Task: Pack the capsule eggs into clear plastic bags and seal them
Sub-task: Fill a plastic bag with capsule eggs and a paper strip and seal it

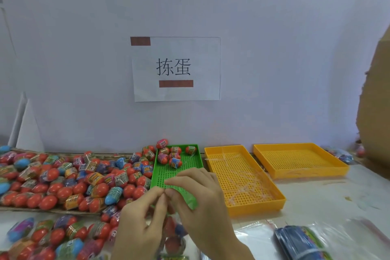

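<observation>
My left hand (140, 224) and my right hand (198, 202) meet at the top edge of a clear plastic bag (176, 236), and the fingertips of both pinch it. Red and blue capsule eggs show through the bag below my hands. A big heap of capsule eggs (63, 179), mostly red with printed wraps, covers the left of the table. Several more eggs (172, 155) lie at the far end of a green perforated tray (198, 160) just beyond my hands.
Two yellow perforated trays (280, 200) (341, 167) stand to the right; the nearer holds clear film scraps. Empty clear bags (259, 236) and a blue pack (295, 243) lie at the front right. A paper sign (177, 69) hangs on the wall. Cardboard (375, 101) leans at the right edge.
</observation>
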`<state>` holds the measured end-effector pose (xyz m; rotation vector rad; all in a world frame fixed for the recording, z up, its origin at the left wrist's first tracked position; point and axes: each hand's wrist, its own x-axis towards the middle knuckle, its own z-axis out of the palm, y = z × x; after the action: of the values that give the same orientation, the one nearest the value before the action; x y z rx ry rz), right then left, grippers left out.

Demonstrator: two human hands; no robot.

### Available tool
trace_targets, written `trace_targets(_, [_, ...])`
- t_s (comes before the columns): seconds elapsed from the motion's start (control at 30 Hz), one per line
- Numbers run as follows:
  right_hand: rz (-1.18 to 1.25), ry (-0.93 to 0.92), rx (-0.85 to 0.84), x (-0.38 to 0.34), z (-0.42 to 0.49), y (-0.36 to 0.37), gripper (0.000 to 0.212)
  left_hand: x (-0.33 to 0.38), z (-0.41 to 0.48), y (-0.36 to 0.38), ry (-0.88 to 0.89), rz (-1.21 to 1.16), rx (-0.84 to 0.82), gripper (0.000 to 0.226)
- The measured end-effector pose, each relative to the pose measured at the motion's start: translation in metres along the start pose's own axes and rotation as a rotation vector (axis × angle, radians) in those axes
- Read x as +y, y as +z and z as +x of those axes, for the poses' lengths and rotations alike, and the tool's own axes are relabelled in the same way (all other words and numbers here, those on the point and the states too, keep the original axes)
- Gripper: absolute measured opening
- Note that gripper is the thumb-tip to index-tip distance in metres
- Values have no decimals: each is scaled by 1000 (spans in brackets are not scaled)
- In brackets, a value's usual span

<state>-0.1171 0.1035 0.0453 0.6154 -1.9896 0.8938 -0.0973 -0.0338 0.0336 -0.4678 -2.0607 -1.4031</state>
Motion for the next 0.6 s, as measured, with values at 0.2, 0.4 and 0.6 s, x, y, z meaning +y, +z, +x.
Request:
trace_targets(0.2, [97, 16, -50, 0, -2, 1, 11, -3, -2, 4, 10, 74, -16, 17])
trace_targets(0.4, [248, 95, -36, 3, 0, -3, 11, 3, -2, 6, -70, -24, -45, 13])
trace_targets(0.6, [253, 197, -12, 1, 2, -5, 11, 2, -1, 5, -107, -53, -72, 41])
